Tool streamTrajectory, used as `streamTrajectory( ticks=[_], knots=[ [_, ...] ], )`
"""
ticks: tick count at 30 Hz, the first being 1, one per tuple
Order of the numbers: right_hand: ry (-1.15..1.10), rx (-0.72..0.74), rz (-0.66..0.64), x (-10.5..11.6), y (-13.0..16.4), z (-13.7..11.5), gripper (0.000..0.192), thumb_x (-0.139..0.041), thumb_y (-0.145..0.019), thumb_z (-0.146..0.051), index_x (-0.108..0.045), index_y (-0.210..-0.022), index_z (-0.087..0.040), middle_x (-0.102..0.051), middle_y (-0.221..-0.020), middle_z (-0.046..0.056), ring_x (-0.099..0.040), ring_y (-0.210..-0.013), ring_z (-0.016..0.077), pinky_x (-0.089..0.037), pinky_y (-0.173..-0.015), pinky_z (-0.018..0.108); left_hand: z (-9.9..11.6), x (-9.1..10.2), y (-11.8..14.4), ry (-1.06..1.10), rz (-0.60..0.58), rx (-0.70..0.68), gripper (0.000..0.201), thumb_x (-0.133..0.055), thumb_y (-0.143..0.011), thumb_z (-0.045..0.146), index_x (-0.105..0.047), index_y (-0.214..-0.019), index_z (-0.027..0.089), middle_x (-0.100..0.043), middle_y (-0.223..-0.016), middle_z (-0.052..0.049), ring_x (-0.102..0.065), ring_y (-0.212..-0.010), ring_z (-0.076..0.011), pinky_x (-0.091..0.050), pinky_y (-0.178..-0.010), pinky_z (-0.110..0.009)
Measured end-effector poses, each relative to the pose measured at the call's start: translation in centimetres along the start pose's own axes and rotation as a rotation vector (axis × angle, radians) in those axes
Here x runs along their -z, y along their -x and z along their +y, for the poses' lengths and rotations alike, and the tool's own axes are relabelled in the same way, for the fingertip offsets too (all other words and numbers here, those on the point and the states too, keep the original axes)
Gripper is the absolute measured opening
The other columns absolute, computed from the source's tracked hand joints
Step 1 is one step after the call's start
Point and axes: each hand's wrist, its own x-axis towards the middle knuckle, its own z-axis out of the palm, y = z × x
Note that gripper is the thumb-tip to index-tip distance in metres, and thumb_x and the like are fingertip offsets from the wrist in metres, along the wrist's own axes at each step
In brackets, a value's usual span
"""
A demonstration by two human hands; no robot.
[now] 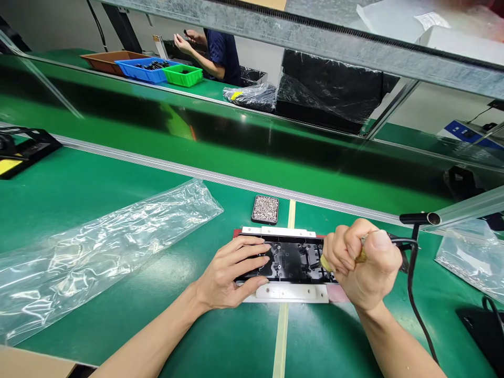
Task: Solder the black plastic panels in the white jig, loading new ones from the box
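Left hand [232, 273] flat on black plastic part [289, 258], fingers [252, 247] spread, pressing it down, not gripping. Part sits in white jig [291, 291] on green counter [98, 194], near middle, over yellow tape line [281, 336]. Right hand [364, 262] clenched around corded screwdriver [397, 247], tip hidden behind fist at part's right end. Cable [413, 294] trails down right. Small tray of screws [265, 209] just behind jig. Clear plastic bag [98, 252] lies left. Another person [214, 50] works at far counter beside coloured bins [145, 68].
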Motion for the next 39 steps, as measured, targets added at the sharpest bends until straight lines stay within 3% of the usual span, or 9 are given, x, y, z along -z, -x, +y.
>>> streamTrajectory(
  ticks=[39],
  knots=[
    [0.027, -0.004, -0.025, -0.1, -0.02, -0.17, 0.052, -0.06, -0.094, -0.051, -0.041, -0.055, -0.021, -0.029, -0.043, -0.006, -0.024, -0.038, 0.0077, -0.024, -0.034, 0.019, 0.15, 0.02, -0.16, -0.009, 0.002, 0.004, 0.036, -0.072, -0.092, 0.02, -0.068, -0.128, 0.015, -0.073, -0.124, -0.016, -0.067, -0.121, -0.0341, -0.062, -0.095, -0.055]
  ],
)
